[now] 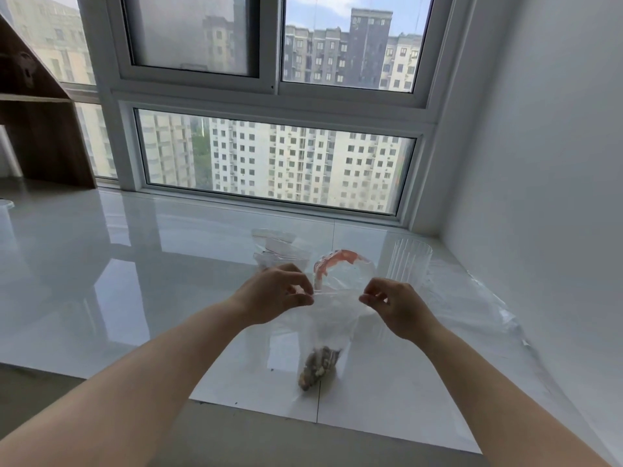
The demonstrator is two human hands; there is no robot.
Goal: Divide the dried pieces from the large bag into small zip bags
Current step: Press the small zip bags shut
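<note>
Head | glossy white sill (135, 281) by window (276, 163) | both hands' grip pinching small zip bag (323, 325)

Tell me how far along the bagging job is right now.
Partly done: the held small zip bag has dried pieces at its bottom. In hand: left hand and right hand pinch its top edge, apparently sealing it. Left: the empty bags behind, and the red-striped bag.

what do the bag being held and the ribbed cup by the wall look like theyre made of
Held bag: thin, clear, soft plastic film; it creases and the dried pieces show through.
Ribbed cup: clear and rigid with vertical flutes; glass or hard plastic, can't tell which.
</note>
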